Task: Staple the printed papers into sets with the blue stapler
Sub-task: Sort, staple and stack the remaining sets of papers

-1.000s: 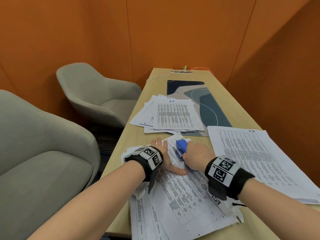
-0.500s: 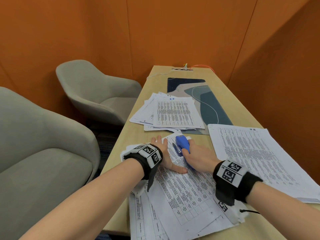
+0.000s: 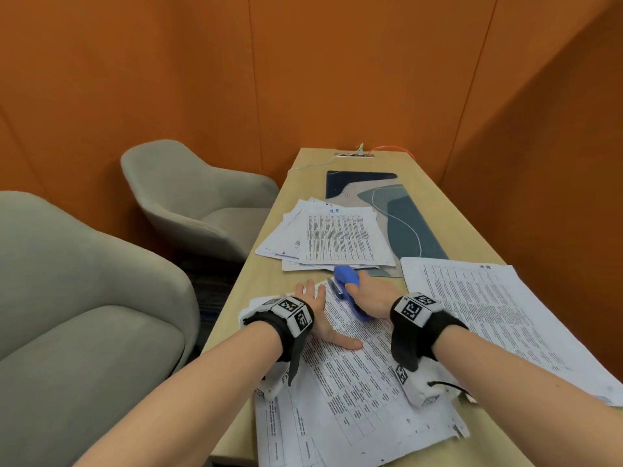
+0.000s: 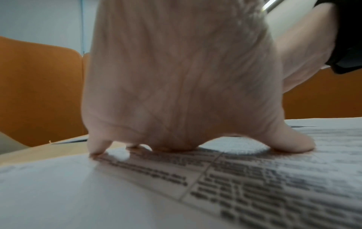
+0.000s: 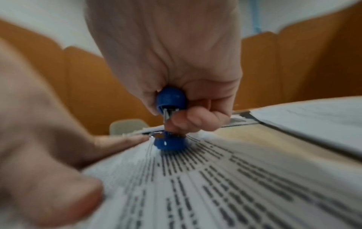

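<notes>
A set of printed papers (image 3: 354,392) lies angled on the table's near end. My left hand (image 3: 315,303) lies flat on its upper left part, fingers spread and thumb out to the right; in the left wrist view the left hand (image 4: 182,96) presses down on the printed papers (image 4: 254,186). My right hand (image 3: 369,298) grips the blue stapler (image 3: 347,276) at the set's top corner. In the right wrist view the right hand (image 5: 176,86) holds the blue stapler (image 5: 170,119) with its top arm raised off the base, which sits on the printed papers (image 5: 215,178).
A fanned pile of stapled sheets (image 3: 333,237) lies further up the wooden table (image 3: 256,291), partly on a blue patterned mat (image 3: 404,214). A large stack of loose printed sheets (image 3: 499,315) lies to the right. Two grey armchairs (image 3: 188,200) stand on the left. Orange walls enclose the table.
The stapler's top arm has risen and tilted up under my right hand, which drew back slightly toward me. My left hand has stayed flat on the papers.
</notes>
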